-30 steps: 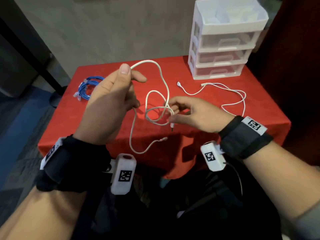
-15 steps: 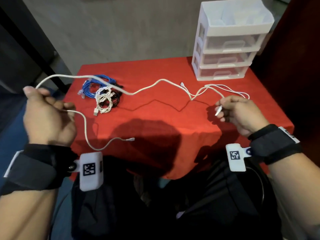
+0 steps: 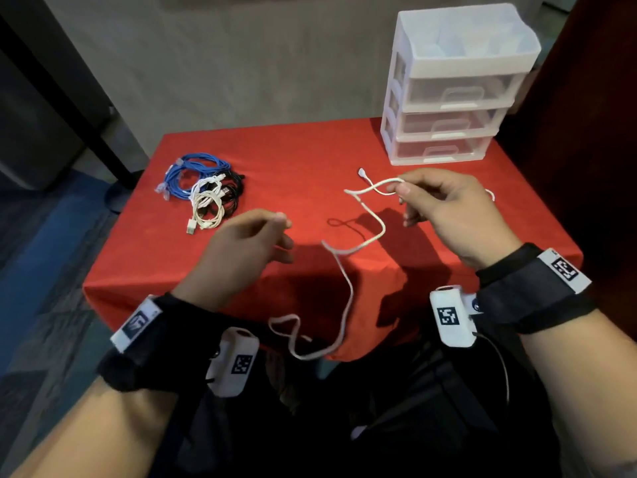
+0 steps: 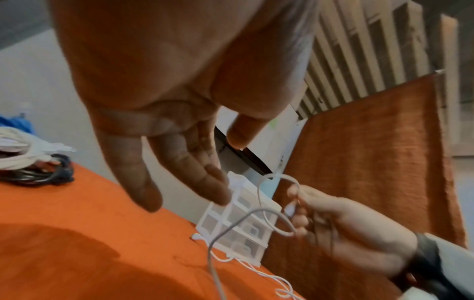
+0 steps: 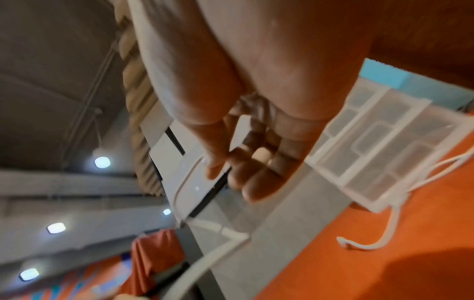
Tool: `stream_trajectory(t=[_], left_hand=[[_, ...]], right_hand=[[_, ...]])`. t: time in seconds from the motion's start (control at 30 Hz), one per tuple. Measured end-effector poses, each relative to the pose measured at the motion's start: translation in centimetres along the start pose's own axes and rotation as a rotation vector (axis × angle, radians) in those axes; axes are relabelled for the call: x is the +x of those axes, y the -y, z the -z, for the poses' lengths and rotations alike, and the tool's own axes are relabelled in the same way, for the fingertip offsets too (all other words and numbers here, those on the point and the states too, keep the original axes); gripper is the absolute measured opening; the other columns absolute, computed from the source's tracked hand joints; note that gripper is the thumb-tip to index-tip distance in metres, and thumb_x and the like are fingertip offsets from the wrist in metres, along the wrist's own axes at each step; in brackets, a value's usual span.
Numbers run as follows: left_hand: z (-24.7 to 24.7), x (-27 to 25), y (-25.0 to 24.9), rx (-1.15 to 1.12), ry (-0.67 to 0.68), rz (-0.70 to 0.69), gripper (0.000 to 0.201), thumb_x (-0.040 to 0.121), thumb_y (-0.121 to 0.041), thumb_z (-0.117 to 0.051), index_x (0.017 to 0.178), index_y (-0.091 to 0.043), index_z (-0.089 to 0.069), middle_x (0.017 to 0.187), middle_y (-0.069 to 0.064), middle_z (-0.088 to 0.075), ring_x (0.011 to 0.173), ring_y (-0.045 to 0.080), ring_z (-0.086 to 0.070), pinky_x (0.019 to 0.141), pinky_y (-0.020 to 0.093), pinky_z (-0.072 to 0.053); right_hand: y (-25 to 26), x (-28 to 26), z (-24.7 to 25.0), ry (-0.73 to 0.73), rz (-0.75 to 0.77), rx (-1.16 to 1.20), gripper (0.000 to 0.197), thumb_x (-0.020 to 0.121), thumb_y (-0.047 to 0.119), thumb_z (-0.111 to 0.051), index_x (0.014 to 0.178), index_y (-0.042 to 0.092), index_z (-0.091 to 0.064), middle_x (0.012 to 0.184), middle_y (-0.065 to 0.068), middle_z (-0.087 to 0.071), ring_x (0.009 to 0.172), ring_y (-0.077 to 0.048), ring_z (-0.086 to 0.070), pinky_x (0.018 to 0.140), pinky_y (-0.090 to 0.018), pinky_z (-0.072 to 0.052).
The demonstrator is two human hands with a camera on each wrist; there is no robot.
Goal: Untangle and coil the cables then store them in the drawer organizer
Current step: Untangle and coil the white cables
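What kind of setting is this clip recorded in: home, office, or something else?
Probably a staged recording spot in a large indoor hall, not a home: a small table under a red cloth, a plastic drawer organizer, sorted cable coils, and high ceiling lights in the right wrist view.

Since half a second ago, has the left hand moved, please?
Yes. The left hand has swung in from beyond the table's left edge to above it, letting go of the white cable, near the cable pile.
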State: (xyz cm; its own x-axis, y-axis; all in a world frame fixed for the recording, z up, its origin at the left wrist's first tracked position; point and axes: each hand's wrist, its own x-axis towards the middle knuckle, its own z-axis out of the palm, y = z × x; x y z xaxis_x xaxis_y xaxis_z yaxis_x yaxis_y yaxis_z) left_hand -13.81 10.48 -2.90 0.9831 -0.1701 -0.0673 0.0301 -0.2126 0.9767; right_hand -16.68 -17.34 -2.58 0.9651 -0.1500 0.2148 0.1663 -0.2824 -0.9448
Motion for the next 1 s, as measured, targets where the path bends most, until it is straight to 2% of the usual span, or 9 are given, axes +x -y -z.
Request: stream_trajectory(t=[0.13, 0.2, 0.27, 0.37, 0.53, 0.63, 0.73, 0.83, 1.0], left_hand=[[-1.4, -0.9, -2.0, 0.290, 0.051, -0.474, 0.023, 0.101, -0.023, -0.060, 0.123, -0.025, -0.067, 0.112, 0.004, -0.068, 0.089, 0.015, -0.069, 0.080, 0.028, -0.054], [-2.2, -1.4, -3.7, 0.338, 0.110, -0.634, 0.031, 0.100, -0.015, -0.061, 0.129, -0.024, -0.064, 0.119, -0.003, -0.062, 0.099, 0.018, -0.067, 0.083, 0.033, -0.058], [-2.9, -1.7, -5.2, 0.292, 0.193, -0.678, 0.035, 0.099, -0.006, -0.059, 0.130, -0.021, -0.063, 0.109, -0.002, -0.066, 0.093, 0.022, -0.069, 0.078, 0.044, -0.058], [-3.1, -1.3, -5.7, 0.391, 0.219, -0.793, 0.038, 0.097, -0.002, -0.060, 0.130, -0.021, -0.066, 0.104, 0.002, -0.061, 0.086, 0.016, -0.066, 0.076, 0.039, -0.056], [-2.5, 0.6, -5.3, 0.627, -0.025, -0.969, 0.016, 0.096, -0.026, -0.067, 0.104, -0.022, -0.080, 0.112, 0.007, -0.059, 0.096, 0.024, -0.058, 0.086, 0.041, -0.049], [-1.8, 1.3, -4.9, 0.689, -0.149, -0.885, 0.020, 0.097, -0.030, -0.063, 0.090, -0.019, -0.078, 0.091, -0.004, -0.071, 0.083, 0.013, -0.064, 0.075, 0.037, -0.053], [-1.1, 1.7, -4.5, 0.588, -0.206, -0.629, 0.025, 0.098, -0.034, -0.062, 0.083, -0.017, -0.074, 0.057, -0.004, -0.062, 0.054, 0.002, -0.055, 0.059, 0.036, -0.051], [-0.1, 1.8, -4.5, 0.180, -0.140, -0.326, 0.020, 0.098, -0.031, -0.063, 0.089, -0.020, -0.077, 0.068, 0.000, -0.068, 0.064, 0.014, -0.066, 0.060, 0.041, -0.062], [-0.3, 0.9, -4.5, -0.197, 0.099, -0.060, 0.019, 0.102, -0.017, -0.058, 0.116, -0.016, -0.070, 0.092, 0.002, -0.074, 0.083, 0.017, -0.073, 0.070, 0.032, -0.062]], right_hand=[[3.0, -0.1, -0.6, 0.155, 0.091, 0.023, 0.013, 0.101, 0.008, -0.061, 0.105, 0.005, -0.073, 0.089, -0.014, -0.068, 0.080, -0.017, -0.067, 0.082, -0.034, -0.058], [4.1, 0.0, -1.1, 0.200, 0.132, 0.013, 0.013, 0.101, 0.009, -0.062, 0.106, 0.004, -0.073, 0.089, -0.019, -0.070, 0.082, -0.017, -0.067, 0.083, -0.033, -0.057], [4.8, 0.2, -1.5, 0.211, 0.148, 0.046, 0.013, 0.101, 0.009, -0.062, 0.106, 0.004, -0.072, 0.087, -0.020, -0.069, 0.080, -0.016, -0.067, 0.079, -0.030, -0.057], [5.2, 0.7, -2.2, 0.243, 0.136, 0.105, 0.013, 0.101, 0.008, -0.060, 0.102, 0.007, -0.073, 0.084, -0.009, -0.068, 0.078, -0.013, -0.063, 0.074, -0.025, -0.052], [4.2, 0.4, -3.7, 0.400, 0.034, 0.012, 0.025, 0.107, 0.019, -0.052, 0.118, 0.004, -0.068, 0.095, -0.010, -0.070, 0.090, -0.011, -0.063, 0.082, -0.030, -0.050], [3.4, -1.3, -4.8, 0.546, 0.048, -0.054, 0.033, 0.106, 0.028, -0.051, 0.132, 0.012, -0.060, 0.116, -0.011, -0.071, 0.101, -0.012, -0.066, 0.090, -0.029, -0.052], [1.9, -2.5, -5.8, 0.600, -0.001, -0.125, 0.017, 0.102, 0.021, -0.061, 0.118, 0.015, -0.065, 0.088, -0.006, -0.071, 0.071, -0.016, -0.067, 0.062, -0.027, -0.052], [0.5, -2.6, -5.4, 0.514, -0.060, -0.133, 0.017, 0.106, 0.016, -0.055, 0.102, 0.011, -0.070, 0.066, 0.003, -0.062, 0.055, -0.016, -0.053, 0.055, -0.026, -0.042], [0.2, -3.2, -5.0, 0.510, -0.127, 0.017, 0.031, 0.108, 0.030, -0.049, 0.101, 0.012, -0.073, 0.060, 0.000, -0.049, 0.060, -0.026, -0.040, 0.053, -0.031, -0.032]])
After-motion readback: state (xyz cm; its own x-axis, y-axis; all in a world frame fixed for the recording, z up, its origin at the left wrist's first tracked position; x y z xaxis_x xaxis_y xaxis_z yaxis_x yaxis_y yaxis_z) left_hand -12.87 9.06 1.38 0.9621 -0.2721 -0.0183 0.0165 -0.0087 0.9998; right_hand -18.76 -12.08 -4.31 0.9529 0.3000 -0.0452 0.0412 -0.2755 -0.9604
